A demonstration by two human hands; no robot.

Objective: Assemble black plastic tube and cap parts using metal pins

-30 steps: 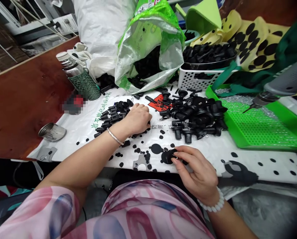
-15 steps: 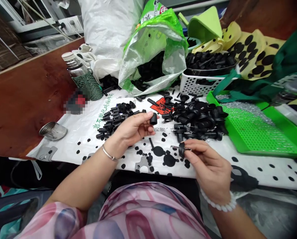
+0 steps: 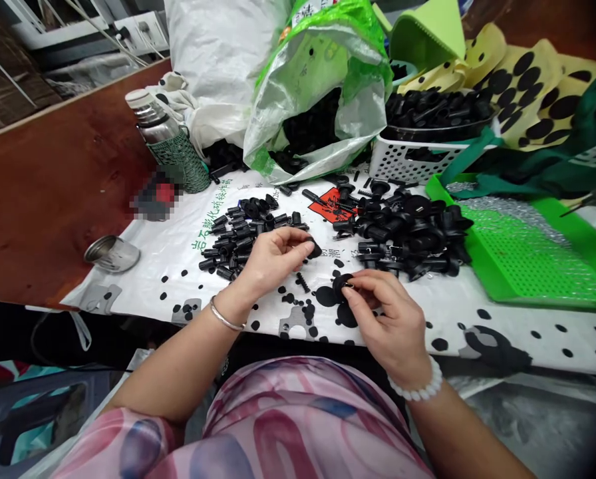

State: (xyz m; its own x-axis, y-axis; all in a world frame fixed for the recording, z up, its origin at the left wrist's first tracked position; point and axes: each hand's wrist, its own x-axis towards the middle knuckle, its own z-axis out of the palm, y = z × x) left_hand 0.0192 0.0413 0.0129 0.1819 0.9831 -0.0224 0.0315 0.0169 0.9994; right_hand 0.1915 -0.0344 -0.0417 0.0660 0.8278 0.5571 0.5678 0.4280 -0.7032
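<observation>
Between the thumb and fingertips of my left hand (image 3: pixel 278 261) is a small black plastic sleeve (image 3: pixel 314 249), partly hidden by the thumb. My right hand (image 3: pixel 390 316) pinches a round black plastic piece (image 3: pixel 342 286) with a bit of metal on it. The two parts are apart, the right one lower and nearer me. Under the right hand lie flat black discs (image 3: pixel 326 295) and a dark ridged strip (image 3: pixel 302 283). A pile of black sleeves (image 3: pixel 233 243) sits behind my left hand, and a heap of black disc-topped assemblies (image 3: pixel 412 229) lies beyond my right.
A green perforated tray (image 3: pixel 537 266) with small metal pieces stands at right. Behind are a white basket (image 3: pixel 408 159) of black parts and an open green-and-clear bag (image 3: pixel 322 159). At left stand a metal cup (image 3: pixel 112 254) and a flask (image 3: pixel 171 146). White sheeting covers the table.
My right hand has moved left, bringing its round piece closer to the left hand and turning it. The sleeve in my left hand has tilted. The view has shifted slightly.
</observation>
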